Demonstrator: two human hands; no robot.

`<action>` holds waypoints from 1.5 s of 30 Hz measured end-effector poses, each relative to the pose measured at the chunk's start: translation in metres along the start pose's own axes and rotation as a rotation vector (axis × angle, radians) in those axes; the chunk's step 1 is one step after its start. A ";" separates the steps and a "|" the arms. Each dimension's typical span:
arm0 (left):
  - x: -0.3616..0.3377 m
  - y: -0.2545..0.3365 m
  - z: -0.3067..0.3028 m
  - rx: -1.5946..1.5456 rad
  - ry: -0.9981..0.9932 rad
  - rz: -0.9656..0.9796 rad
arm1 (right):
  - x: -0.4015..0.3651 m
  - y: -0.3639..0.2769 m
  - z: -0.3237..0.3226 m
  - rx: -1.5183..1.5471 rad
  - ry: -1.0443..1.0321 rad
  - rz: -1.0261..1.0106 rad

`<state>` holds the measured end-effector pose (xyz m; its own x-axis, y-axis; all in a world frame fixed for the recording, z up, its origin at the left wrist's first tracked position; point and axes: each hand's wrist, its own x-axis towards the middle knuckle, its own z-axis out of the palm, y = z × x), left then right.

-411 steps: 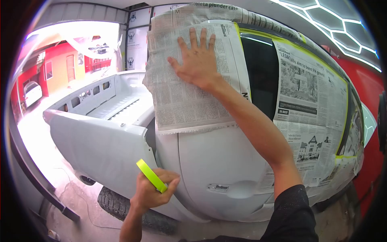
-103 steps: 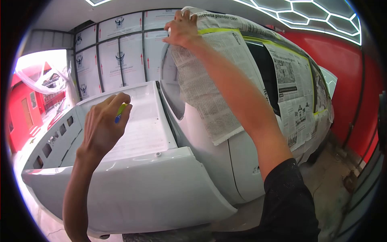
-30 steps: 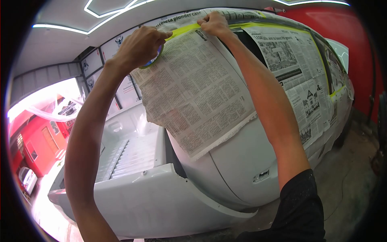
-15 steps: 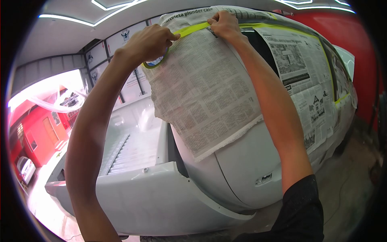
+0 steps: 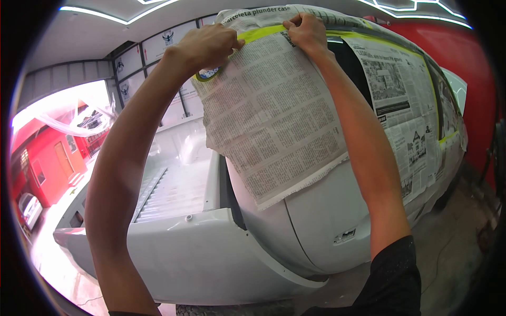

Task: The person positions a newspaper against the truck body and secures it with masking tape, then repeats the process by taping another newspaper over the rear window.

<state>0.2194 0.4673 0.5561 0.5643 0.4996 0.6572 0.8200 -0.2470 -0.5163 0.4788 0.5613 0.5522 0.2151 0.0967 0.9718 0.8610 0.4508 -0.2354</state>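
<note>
A newspaper sheet (image 5: 279, 116) hangs over the rear side of a grey pickup cab, with a yellow-green tape strip (image 5: 262, 33) along its top edge. My left hand (image 5: 211, 46) is closed round a tape roll (image 5: 207, 74), partly hidden under the palm, at the strip's left end. My right hand (image 5: 307, 32) pinches at the top edge of the sheet, at the strip's right end, fingertips together on the tape. More newspaper (image 5: 403, 100), edged with the same tape, covers the side further right, beyond a dark window gap (image 5: 352, 66).
The grey truck bed (image 5: 168, 184) lies at the lower left, beside the cab's door panel (image 5: 327, 210). A red wall (image 5: 474, 68) stands at the right. Through the bright opening at the left a parked car (image 5: 30, 209) shows.
The view has shifted slightly, so the sheet and both hands appear a little further right. Both hands remain at the tape strip, and the left fingers look slightly more raised.
</note>
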 end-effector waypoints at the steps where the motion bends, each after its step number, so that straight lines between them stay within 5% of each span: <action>1: 0.003 -0.001 0.000 0.026 -0.002 0.012 | 0.000 0.001 -0.001 0.001 0.008 -0.006; 7: 0.006 -0.003 -0.002 0.015 -0.036 0.046 | -0.004 -0.025 -0.037 -0.121 0.029 0.030; 10: 0.014 -0.008 0.004 -0.016 -0.039 0.075 | -0.016 -0.030 -0.026 -0.417 0.139 -0.301; 11: 0.013 -0.006 0.002 -0.005 -0.048 0.068 | -0.022 -0.039 -0.029 -0.287 -0.044 -0.248; 15: 0.014 -0.007 0.002 0.010 -0.037 0.070 | -0.068 -0.047 -0.007 -0.065 -0.190 -0.499; 32: 0.010 -0.007 0.006 -0.065 -0.057 0.013 | -0.051 -0.046 -0.037 -0.446 -0.214 -0.192; 35: 0.010 -0.012 0.014 -0.043 -0.004 0.029 | -0.039 -0.042 -0.038 -0.715 -0.245 -0.116; 38: 0.006 -0.005 0.004 -0.043 -0.046 -0.034 | -0.048 -0.033 -0.033 -0.587 -0.096 -0.217; 41: 0.008 -0.005 0.001 -0.026 -0.072 -0.025 | -0.066 -0.048 -0.019 -0.338 -0.307 -0.257; 45: 0.003 0.002 -0.005 -0.042 -0.095 -0.036 | -0.074 -0.052 -0.015 -0.266 -0.176 -0.181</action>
<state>0.2232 0.4648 0.5601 0.5244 0.5847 0.6190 0.8440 -0.2607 -0.4687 0.4247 0.5172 0.4919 -0.0140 0.1980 0.9801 0.9726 0.2304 -0.0327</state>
